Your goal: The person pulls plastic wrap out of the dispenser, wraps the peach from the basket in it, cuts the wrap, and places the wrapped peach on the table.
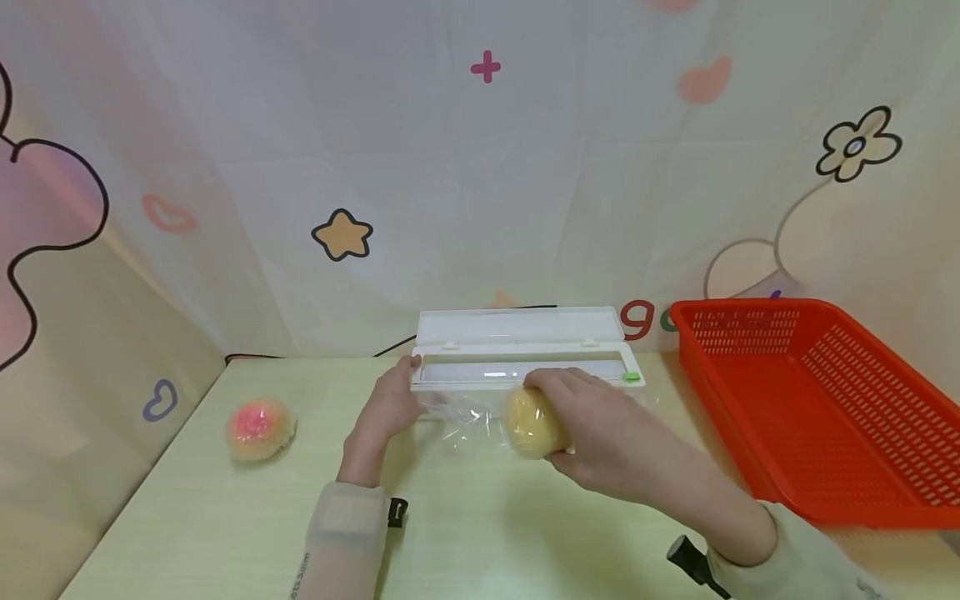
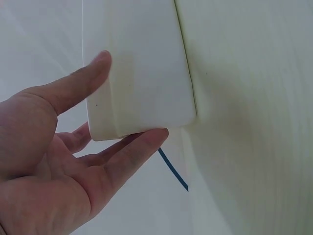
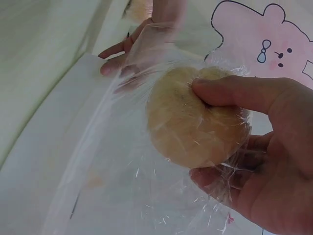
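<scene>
My right hand point(image 1: 615, 429) grips a round yellow peach point(image 1: 531, 423) with clear film around it, just in front of a white cling film dispenser point(image 1: 525, 351). In the right wrist view, the thumb presses into the dent of the peach point(image 3: 176, 122). A sheet of cling film point(image 3: 132, 161) stretches from there to the dispenser's edge. The left hand point(image 1: 392, 402) holds the dispenser's left end, its thumb on one face and fingertips against the end in the left wrist view. The dispenser's lid point(image 1: 517, 325) stands raised at the back.
A second peach point(image 1: 258, 429), pink on top and shiny with film, lies on the left of the table point(image 1: 450, 533). At the right is a red plastic basket point(image 1: 720, 417). A green slider point(image 1: 632, 377) sits at the dispenser's right end. A printed curtain point(image 1: 420, 150) hangs behind.
</scene>
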A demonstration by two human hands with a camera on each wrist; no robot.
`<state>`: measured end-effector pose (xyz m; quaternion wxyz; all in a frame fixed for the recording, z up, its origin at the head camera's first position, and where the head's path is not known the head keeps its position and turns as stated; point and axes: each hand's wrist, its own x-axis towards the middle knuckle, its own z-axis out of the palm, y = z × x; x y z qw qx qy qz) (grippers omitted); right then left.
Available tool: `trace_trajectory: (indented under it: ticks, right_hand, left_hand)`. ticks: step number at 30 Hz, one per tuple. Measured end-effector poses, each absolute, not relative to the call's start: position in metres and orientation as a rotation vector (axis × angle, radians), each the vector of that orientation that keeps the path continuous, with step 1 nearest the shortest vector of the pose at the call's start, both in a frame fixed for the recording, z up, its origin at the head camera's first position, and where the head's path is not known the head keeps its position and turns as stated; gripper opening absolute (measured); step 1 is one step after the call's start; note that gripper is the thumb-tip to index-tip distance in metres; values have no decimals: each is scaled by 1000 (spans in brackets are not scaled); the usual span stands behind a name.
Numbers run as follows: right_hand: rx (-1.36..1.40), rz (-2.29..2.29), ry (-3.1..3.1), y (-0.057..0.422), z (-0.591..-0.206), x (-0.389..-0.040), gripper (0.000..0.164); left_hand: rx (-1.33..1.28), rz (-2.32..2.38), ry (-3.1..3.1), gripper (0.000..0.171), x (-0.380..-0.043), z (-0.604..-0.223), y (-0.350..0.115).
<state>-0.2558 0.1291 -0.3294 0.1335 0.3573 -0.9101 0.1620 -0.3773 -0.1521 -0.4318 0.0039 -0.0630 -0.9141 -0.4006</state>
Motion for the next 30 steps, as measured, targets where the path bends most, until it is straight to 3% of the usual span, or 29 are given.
trace_trajectory:
  ticks: [30]
  right_hand:
    - [1042,403,-2900,117,-401,-310,54]
  left_hand:
    - [-207,-1312,-2854,80,-377,-430,-153]
